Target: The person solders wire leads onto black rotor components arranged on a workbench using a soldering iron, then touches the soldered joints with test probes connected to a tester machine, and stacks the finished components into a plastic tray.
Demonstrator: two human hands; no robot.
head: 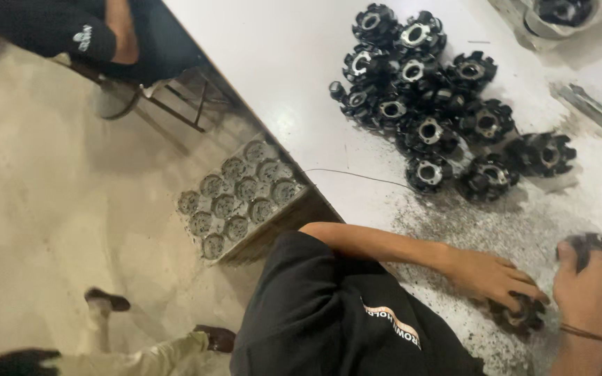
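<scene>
Black, toothed metal hubs are what both hands are busy with at the near right corner of the white worktable (280, 63). The left hand (492, 277) lies palm-down on 1 hub (520, 317), fingers spread and curled over its top so that only the lower notched rim shows. The right hand (593, 292) closes around a 2nd hub (589, 247), fingers wrapped tightly about its body, the dark crown poking out above the knuckles.

Judging by this, the step in hand is gripping 2 pieces out of the grit. Any next move would call for a firm hold, since the rims are jagged and the surface beneath is strewn with dark metal filings (468, 223).

Further back sits a heap of similar hubs (426, 90), each round with a bright steel bore and lugs around the edge, dull and greasy-looking. On the pale floor below the table edge stands a tray of grey dusty discs (238, 195) in rows. Another person's dark sleeve (50, 31) shows at top left.
</scene>
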